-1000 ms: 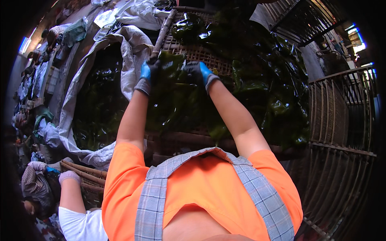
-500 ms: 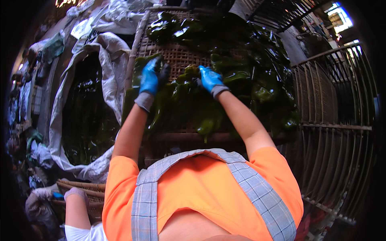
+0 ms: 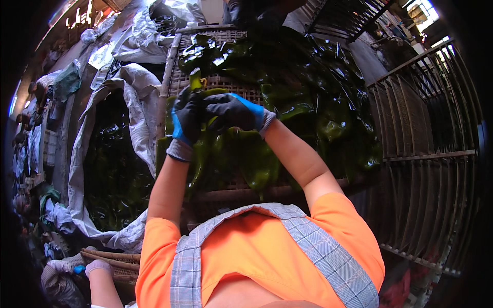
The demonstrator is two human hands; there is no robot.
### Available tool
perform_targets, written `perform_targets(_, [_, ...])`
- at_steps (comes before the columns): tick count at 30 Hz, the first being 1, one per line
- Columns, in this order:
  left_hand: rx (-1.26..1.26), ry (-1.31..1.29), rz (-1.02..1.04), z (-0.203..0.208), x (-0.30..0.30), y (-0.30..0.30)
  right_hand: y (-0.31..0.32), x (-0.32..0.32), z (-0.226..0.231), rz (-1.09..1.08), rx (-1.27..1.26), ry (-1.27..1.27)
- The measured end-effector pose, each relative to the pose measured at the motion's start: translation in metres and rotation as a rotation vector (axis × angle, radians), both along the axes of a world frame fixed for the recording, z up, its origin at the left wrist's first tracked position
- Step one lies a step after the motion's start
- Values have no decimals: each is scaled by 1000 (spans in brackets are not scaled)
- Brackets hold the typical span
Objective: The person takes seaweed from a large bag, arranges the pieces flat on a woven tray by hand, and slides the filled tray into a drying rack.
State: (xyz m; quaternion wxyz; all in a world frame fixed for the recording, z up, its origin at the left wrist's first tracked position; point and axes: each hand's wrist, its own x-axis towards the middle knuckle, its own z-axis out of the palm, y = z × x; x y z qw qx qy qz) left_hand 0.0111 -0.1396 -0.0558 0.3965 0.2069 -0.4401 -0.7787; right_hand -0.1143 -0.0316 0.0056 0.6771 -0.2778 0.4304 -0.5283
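Wet, glossy dark-green leaves point(image 3: 231, 159), broad and limp like sheets of seaweed, lie spread over a woven bamboo tray point(image 3: 177, 79) in front of me. Both my hands wear blue gloves with black palms. At the tray's left part, my left hand point(image 3: 186, 117) is closed on a green leaf point(image 3: 195, 80), whose pale tip pokes up above the fingers. Right beside it, my right hand point(image 3: 235, 112) points left with fingers bent together on the same leaf. Its fingertips are partly hidden.
Left of the tray stands a pale sack point(image 3: 138, 97), rolled open, with more dark wet leaves inside. Slatted racks point(image 3: 411, 154) line the right side. Another person's dark gloves point(image 3: 239, 13) show at the far edge, and a co-worker's arm point(image 3: 102, 285) at lower left.
My right hand has swung left to meet my left hand, and its fingers have turned to point left. A leaf tip now stands up from the left hand. The view has shifted slightly.
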Motion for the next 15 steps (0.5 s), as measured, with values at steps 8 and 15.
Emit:
perform_targets(8, [-390, -499, 150, -78, 0, -140, -60, -118, -82, -456, 87, 1740])
perform_targets(15, [-952, -876, 485, -68, 6, -121, -90, -126, -74, 120, 450, 1933])
